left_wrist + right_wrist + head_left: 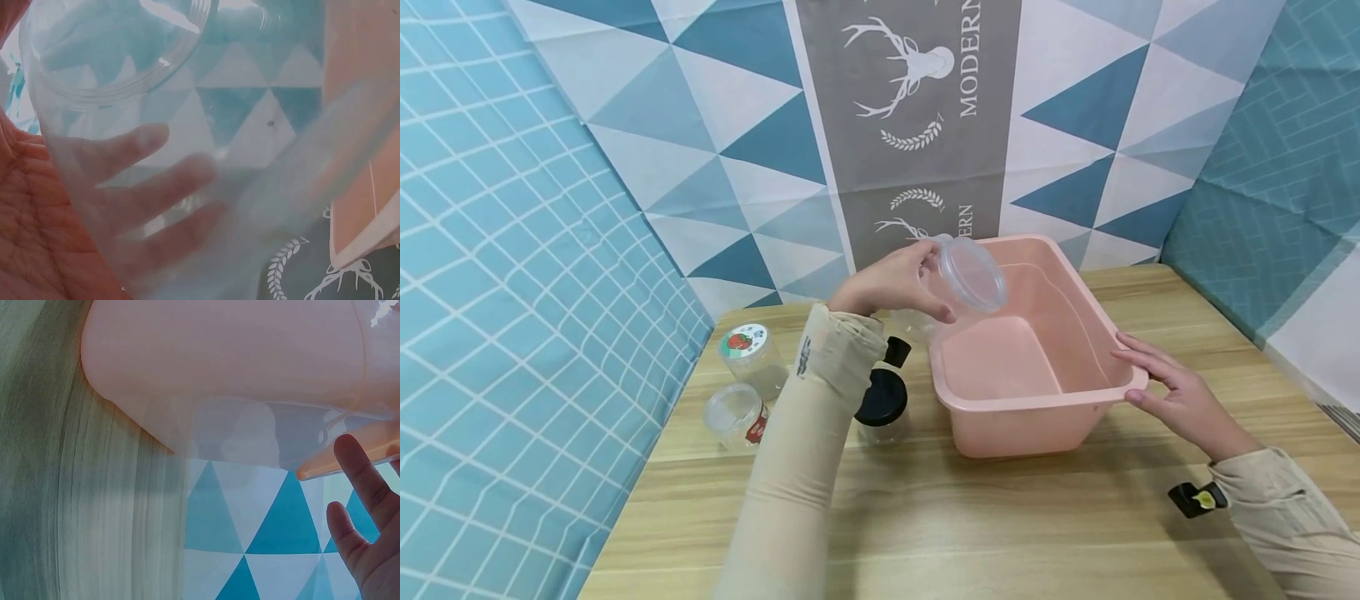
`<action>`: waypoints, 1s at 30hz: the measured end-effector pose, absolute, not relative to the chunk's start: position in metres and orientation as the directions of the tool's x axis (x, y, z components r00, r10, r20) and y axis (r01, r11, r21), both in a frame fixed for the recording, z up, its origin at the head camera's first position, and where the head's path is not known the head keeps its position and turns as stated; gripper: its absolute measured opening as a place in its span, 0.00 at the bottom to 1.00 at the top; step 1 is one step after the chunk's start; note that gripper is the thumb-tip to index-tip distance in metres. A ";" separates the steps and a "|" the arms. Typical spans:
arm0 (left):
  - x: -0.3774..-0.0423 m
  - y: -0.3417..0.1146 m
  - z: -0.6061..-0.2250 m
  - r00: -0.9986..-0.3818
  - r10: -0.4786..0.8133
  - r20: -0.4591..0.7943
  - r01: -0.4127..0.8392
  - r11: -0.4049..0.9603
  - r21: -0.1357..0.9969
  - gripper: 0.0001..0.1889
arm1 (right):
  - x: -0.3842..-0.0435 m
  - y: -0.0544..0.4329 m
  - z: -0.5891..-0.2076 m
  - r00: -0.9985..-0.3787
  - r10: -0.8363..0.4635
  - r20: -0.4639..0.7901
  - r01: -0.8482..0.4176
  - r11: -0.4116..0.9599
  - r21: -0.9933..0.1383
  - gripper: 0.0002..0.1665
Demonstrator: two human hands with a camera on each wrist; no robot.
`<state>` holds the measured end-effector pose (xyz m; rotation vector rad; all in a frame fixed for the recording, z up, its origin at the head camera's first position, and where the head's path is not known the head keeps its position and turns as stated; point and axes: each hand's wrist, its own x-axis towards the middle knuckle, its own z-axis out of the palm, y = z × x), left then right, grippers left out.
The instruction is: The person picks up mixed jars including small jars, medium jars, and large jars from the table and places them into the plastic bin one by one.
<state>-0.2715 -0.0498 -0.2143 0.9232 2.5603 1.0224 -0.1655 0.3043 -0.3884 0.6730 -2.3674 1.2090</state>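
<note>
My left hand [891,287] grips a clear plastic jar [973,275] with a translucent lid, tilted over the left side of a pink basin [1015,429]. In the left wrist view, fingers show blurrily through the clear jar wall [250,125]. On the basin's right rim, at the near corner, my right hand [1183,404] holds on, its fingers over the edge and the thumb lower. The right wrist view shows the basin's outer wall [219,350] beside the right hand [372,519]. No contents show inside the basin.
Left of the basin stand a black-lidded jar [882,400], a jar with a strawberry picture on its lid [745,343] and a clear jar with a red label [733,412]. Behind the wooden table [925,525] hangs a patterned backdrop [917,158].
</note>
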 end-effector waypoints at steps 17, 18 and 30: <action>-0.270 -0.039 -0.214 -0.773 0.635 -0.003 0.475 0.580 0.662 0.46 | -0.162 0.306 -0.389 -0.797 -0.232 0.558 -0.586 0.521 -0.621 0.32; -0.270 -0.038 -0.214 -0.770 0.638 -0.007 0.478 0.585 0.656 0.45 | -0.162 0.306 -0.389 -0.797 -0.232 0.557 -0.585 0.521 -0.621 0.32; -0.270 -0.023 -0.212 -0.830 0.557 -0.006 0.425 0.640 0.640 0.42 | -0.166 0.304 -0.387 -0.781 -0.241 0.576 -0.605 0.519 -0.603 0.30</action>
